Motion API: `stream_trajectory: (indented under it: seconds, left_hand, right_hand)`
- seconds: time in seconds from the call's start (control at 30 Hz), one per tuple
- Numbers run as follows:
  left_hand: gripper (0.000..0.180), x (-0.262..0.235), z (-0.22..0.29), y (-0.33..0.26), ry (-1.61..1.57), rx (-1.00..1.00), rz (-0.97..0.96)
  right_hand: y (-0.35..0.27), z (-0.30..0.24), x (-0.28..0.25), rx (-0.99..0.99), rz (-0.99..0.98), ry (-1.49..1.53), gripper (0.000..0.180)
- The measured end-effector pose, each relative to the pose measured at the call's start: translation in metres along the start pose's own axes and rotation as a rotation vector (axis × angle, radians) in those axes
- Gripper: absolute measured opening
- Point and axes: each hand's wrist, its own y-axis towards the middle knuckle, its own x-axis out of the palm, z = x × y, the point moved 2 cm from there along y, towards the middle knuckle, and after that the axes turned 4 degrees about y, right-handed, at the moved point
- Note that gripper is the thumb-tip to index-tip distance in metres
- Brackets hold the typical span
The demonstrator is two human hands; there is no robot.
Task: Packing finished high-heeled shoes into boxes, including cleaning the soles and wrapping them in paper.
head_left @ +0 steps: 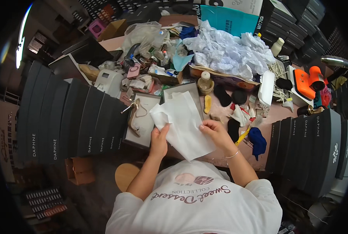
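Your left hand (pixel 158 137) and right hand (pixel 217 132) each pinch closed on an edge of the white rectangular tissue-paper sheet (pixel 183 123), held just above the cluttered pink worktop (pixel 275 117).

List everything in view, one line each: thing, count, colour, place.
tissue sheet: one, white, held over the table's near edge
open box: one, grey-lined, left of the sheet
sandal: one, beige, in the open box
crumpled paper pile: one, white, far side
black boxes: many, rows at left, right and far right
blue cloth: one, right of the right hand
orange tool: one, far right
small bottle: one, cream, centre
left hand: pinches the sheet's left edge
right hand: grips its right edge
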Motion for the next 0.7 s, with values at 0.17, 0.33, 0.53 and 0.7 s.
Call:
stream_trajectory:
  seconds: [0.17,0.33,0.53,0.7]
  left_hand:
    - [0.051,-0.076,0.03,-0.03,0.64,0.575,0.267]
    - [0.037,-0.104,0.016,-0.048,0.351,0.106,-0.06]
    - [0.014,-0.182,0.004,-0.039,-0.176,-0.179,0.14]
    - [0.013,-0.213,-0.008,-0.049,-0.133,-0.115,0.039]
  right_hand:
    - [0.021,0.013,0.08,-0.084,-0.051,-0.222,0.018]
    - [0.043,0.04,0.183,-0.36,-0.177,-0.754,0.024]
    - [0.068,0.076,0.219,0.023,-0.226,-0.349,0.027]
    - [0.079,0.085,0.261,-0.01,-0.208,-0.455,0.024]
